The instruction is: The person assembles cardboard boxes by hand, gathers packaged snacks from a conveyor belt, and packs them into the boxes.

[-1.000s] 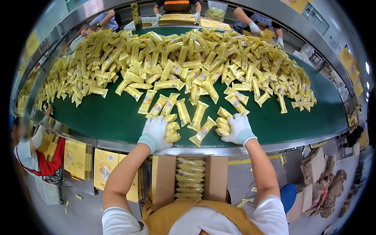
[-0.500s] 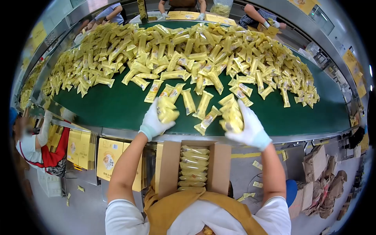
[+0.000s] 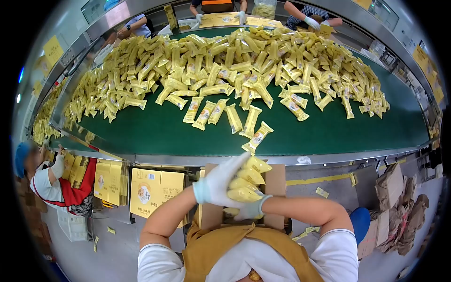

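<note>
My left hand [image 3: 221,181], in a white glove, is closed around a stack of several yellow wrapped packets [image 3: 249,176] above the open cardboard box [image 3: 276,181]. My right hand [image 3: 252,209], also gloved, reaches across the box opening with its fingers pointing left. It is closed against the lower end of the packets; its fingertips are partly hidden. Both hands and the stack cover most of the box's inside, where a little yellow wrapping shows. Just beyond the box, one loose packet [image 3: 258,137] lies at the near side of the green conveyor belt [image 3: 188,141].
A large heap of yellow packets [image 3: 202,66] spreads over the belt. Folded yellow cartons [image 3: 155,190] stand at left, near a co-worker [image 3: 54,181]. Other people work across the belt. A blue stool [image 3: 360,225] and brown paper sacks [image 3: 404,207] are at right; stray packets lie on the floor.
Both hands have come back from the belt to the box, bringing packets with them. They were apart and are now close together, the right forearm crossing over the box.
</note>
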Demonstrator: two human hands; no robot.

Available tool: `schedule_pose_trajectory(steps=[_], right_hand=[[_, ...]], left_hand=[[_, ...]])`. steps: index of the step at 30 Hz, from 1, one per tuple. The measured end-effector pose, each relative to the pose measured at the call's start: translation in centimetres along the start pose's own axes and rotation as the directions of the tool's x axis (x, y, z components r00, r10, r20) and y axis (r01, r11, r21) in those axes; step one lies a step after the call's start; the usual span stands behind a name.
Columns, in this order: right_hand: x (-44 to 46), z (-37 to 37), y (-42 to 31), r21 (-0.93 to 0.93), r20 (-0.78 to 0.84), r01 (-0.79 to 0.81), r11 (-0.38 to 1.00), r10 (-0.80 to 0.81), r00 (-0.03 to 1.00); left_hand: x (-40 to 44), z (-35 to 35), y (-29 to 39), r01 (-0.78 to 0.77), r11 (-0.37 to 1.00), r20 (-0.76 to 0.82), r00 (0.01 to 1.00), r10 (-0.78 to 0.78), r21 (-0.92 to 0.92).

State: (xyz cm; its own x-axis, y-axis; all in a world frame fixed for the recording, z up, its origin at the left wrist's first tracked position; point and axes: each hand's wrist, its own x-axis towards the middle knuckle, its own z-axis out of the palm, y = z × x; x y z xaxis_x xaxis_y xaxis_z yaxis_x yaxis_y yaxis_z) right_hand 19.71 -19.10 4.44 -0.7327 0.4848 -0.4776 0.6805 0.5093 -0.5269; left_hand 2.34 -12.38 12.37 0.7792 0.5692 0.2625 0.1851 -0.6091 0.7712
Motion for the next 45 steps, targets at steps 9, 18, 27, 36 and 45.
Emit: schedule_pose_trajectory(steps=[9, 18, 27, 36, 45], right_hand=[[-1.3, 2.5, -1.8, -0.033, -0.092, -0.085, 0.996, 0.081, 0.992], [-2.6, 3.8, -1.9, -0.244, -0.044, -0.207, 0.947, 0.202, 0.978], [-2.3, -1.4, -0.6, -0.286, 0.234, -0.005, 0.958, 0.075, 0.969], [-4.8, -14.9, 11.0, 0.398, -0.496, -0.198, 0.896, 0.392, 0.775], [6.6, -12.7, 14.9, -0.093, -0.514, -0.497, 0.863, 0.386, 0.766]], left_hand=[[-0.5, 6.7, -2.1, -0.053, 0.726, 0.014, 0.998, 0.060, 0.686], [0.1, 9.8, -4.4, 0.022, 0.676, 0.166, 0.963, -0.212, 0.736], [2.4, 8.2, -5.5, 0.054, 0.815, 0.543, 0.719, -0.433, 0.577], [6.1, -8.4, -9.2, 0.532, 0.830, 0.112, 0.847, -0.520, -0.170], [8.5, -2.3, -20.9, 0.700, 0.382, -0.462, 0.697, -0.549, 0.603]])
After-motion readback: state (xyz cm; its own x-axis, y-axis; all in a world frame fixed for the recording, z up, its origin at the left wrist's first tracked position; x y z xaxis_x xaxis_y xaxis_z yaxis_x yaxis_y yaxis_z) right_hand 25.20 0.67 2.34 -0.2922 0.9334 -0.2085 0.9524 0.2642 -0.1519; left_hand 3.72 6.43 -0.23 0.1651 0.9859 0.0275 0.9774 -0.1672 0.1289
